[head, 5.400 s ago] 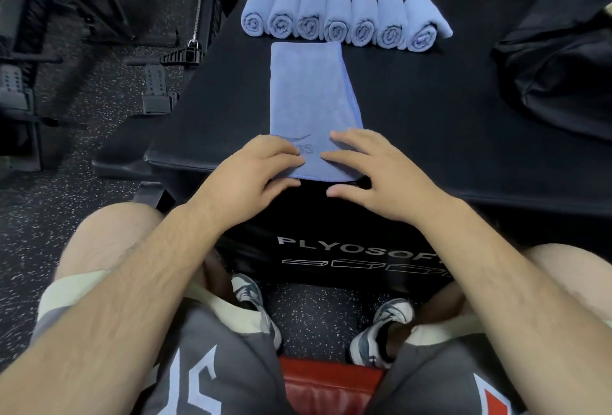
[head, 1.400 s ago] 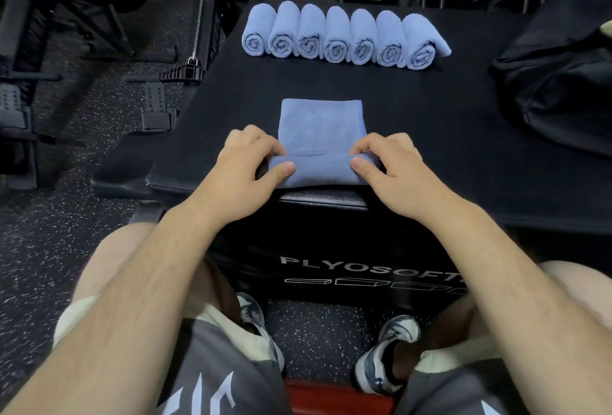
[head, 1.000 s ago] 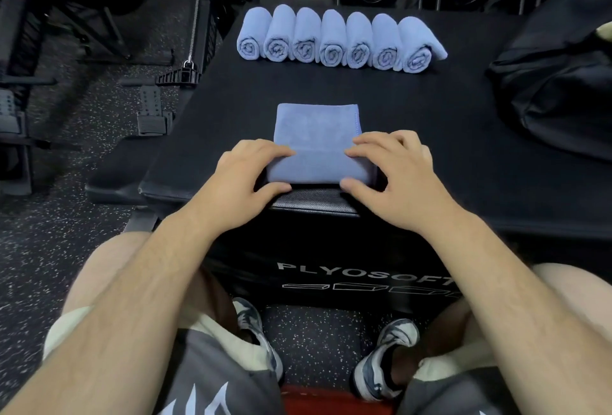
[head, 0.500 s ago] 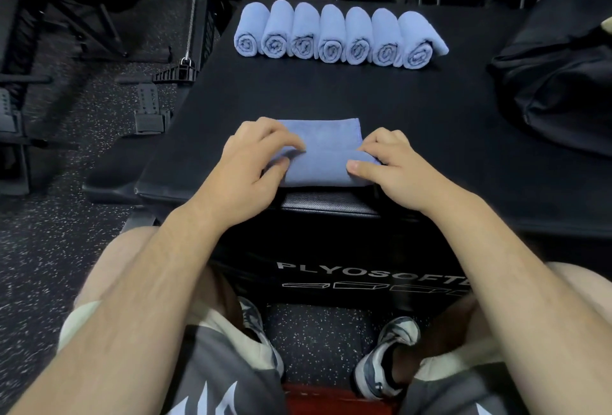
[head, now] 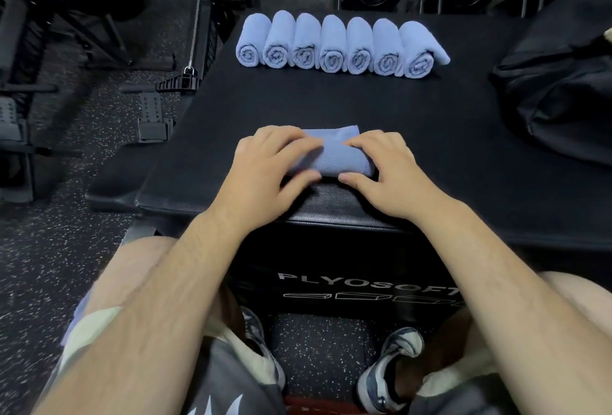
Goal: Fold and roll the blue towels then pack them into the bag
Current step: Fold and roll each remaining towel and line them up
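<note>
The flat blue microfibre towel (head: 334, 156) is now a short thick roll; left hand (head: 268, 169) and right hand (head: 387, 172) sit farther from the box edge.

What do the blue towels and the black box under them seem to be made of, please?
The towel being rolled and the rolled towels look like soft microfibre or terry cloth: matt, fuzzy, with stitched edges. The box looks like black vinyl or coated fabric over padding, going by its woven grain, faint sheen and rounded edge.
</note>
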`<state>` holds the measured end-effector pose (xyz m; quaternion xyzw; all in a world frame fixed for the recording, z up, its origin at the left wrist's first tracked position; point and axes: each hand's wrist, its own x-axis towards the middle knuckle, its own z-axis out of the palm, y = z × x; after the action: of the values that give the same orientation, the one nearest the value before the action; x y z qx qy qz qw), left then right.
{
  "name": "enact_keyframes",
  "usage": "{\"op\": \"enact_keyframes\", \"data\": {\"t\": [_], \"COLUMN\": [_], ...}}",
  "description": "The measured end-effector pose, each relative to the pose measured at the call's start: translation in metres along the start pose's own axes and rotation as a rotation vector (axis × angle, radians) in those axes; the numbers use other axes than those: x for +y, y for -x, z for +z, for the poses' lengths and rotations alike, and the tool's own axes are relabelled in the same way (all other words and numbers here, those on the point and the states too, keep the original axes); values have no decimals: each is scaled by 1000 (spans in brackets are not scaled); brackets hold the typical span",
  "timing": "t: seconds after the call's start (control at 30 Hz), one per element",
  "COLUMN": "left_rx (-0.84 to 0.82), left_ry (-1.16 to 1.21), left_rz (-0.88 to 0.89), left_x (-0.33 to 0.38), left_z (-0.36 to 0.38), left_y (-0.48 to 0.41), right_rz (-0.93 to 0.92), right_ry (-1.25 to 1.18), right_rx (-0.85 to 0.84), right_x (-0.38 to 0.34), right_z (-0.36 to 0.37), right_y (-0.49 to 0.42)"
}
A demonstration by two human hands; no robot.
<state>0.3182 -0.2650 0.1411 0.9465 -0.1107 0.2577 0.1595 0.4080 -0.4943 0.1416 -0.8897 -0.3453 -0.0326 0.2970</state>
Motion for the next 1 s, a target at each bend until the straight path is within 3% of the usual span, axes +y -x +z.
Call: {"op": "enact_keyframes", "data": {"t": [0.17, 0.27, 0.37, 0.5, 0.67, 0.8, 1.0], "left_rx": [-77, -145, -192, -182, -37, -30, -302], "left_ry": [26, 266, 393, 373, 299, 204, 220], "left_rz": [-58, -129, -170, -254, -187, -226, -305], "left_x": [-3, -3, -2, -4, 1, 1, 0], "left_z": [-1, -10, -16, -9, -1, 0, -13], "left_y": [-6, -6, -3, -7, -10, -13, -16], "right_rz": [50, 84, 157, 173, -25, -1, 59], "right_ry": [-68, -129, -342, -304, -135, 2, -203], "right_rx": [-73, -236, -322, -236, 13, -167, -172], "right_x": [-2, -2, -2, -5, -11, -6, -6], "right_z": [-5, -19, -29, -21, -13, -21, -16], "right_y": [-5, -6, -4, -7, -5, -5, -14]}}
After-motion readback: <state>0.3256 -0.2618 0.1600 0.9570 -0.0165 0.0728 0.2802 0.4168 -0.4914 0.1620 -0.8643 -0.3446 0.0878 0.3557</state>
